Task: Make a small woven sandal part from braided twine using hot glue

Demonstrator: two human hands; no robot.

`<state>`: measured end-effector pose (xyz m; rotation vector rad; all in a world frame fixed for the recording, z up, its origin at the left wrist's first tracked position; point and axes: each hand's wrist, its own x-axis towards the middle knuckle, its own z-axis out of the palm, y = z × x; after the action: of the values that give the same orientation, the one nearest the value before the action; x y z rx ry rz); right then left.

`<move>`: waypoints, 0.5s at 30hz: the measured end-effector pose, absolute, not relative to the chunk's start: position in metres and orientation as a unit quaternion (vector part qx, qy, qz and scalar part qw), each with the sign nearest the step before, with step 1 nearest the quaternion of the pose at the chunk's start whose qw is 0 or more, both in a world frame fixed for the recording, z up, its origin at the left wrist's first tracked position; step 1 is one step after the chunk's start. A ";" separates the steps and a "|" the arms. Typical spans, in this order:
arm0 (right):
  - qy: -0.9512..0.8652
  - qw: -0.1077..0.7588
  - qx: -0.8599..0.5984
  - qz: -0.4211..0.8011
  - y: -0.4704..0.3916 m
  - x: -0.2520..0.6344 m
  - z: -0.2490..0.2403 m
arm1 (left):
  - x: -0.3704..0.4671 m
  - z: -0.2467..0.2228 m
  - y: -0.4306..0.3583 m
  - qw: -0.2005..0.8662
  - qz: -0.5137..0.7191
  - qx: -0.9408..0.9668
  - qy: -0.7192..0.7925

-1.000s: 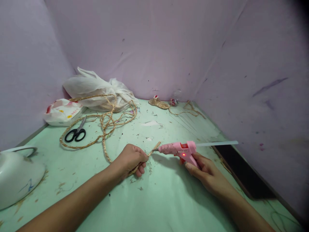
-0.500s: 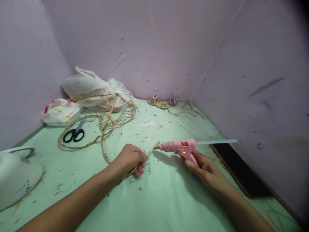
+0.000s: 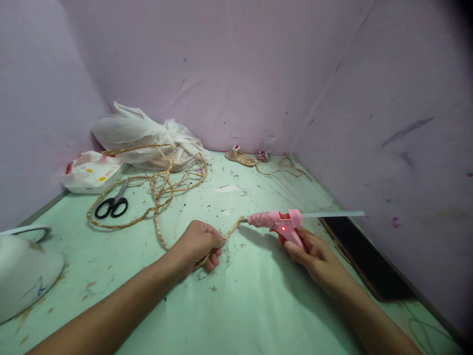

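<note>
Landmark: the pink glue gun (image 3: 275,223), lying with its long axis level across the green table (image 3: 251,305); every place below was reckoned from it.
Right hand (image 3: 314,254): closed around the gun's handle, directly beneath the body, on the near side; a red lamp glowed on the side of the gun just above the fingers.
Nozzle: pointed to the person's left, its tip touching or all but touching the free end of the braided cord (image 3: 233,228); contact could not be told for certain.
Glue stick (image 3: 332,214): projected from the gun's rear, toward the right, in line with the barrel.
Left hand (image 3: 199,244): to the left of the nozzle and slightly nearer the person, closed on the cord, knuckles up, resting on the table.
Cord axis: the short free end rose from the left fist up and rightward to the nozzle; the remaining length ran off behind the fist, leftward and away, into loose loops.
Nearer hand: the left held the cord itself; the right reached it only through the gun.
Scissors (image 3: 113,203): far to the left of the gun, beside the loops.
Plastic bags (image 3: 144,135): beyond the loops, at the wall.
</note>
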<state>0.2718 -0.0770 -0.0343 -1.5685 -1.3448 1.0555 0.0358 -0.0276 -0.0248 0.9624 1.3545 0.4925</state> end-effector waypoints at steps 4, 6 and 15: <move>-0.515 0.395 -0.646 0.401 -0.078 0.271 -0.035 | 0.036 -0.026 -0.028 0.644 0.214 0.424 0.599; -0.506 0.399 -0.657 0.391 -0.078 0.271 -0.036 | 0.036 -0.026 -0.028 0.646 0.214 0.424 0.598; -0.527 0.392 -0.629 0.416 -0.079 0.269 -0.030 | 0.034 -0.026 -0.029 0.645 0.215 0.429 0.595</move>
<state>0.2694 -0.0790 -0.0299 -1.5961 -1.3382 1.0564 0.0344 -0.0292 -0.0263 0.9773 1.3539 0.4889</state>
